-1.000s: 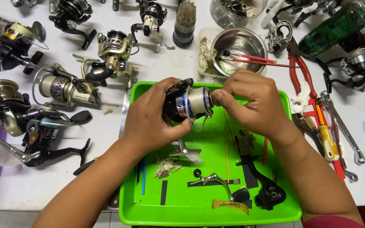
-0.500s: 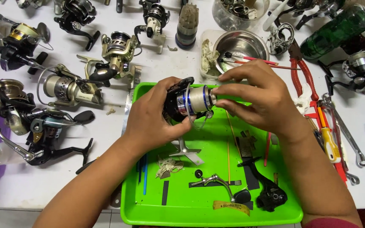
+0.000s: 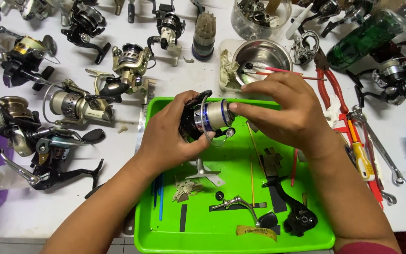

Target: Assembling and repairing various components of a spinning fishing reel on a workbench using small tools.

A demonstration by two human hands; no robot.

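Note:
My left hand (image 3: 167, 136) grips the black body of a spinning fishing reel (image 3: 202, 120) above a bright green tray (image 3: 198, 235). The fingertips of my right hand (image 3: 285, 110) press on the front end of its silver and blue spool (image 3: 217, 114). A wire bail loops around the spool. In the tray below lie a silver crank handle (image 3: 240, 205), a black reel side piece (image 3: 297, 214), a metal reel foot (image 3: 205, 173) and several thin sticks and strips.
Several other spinning reels (image 3: 78, 106) crowd the white table to the left and along the far edge. A steel bowl (image 3: 262, 55) with red-handled picks stands behind the tray. Red pliers (image 3: 331, 82), screwdrivers and wrenches (image 3: 381, 153) lie right; a green bottle (image 3: 365, 35) far right.
Both hands with the reel have stayed in nearly the same place over the tray; my right fingers have shifted slightly on the spool's end. The view has drifted a little.

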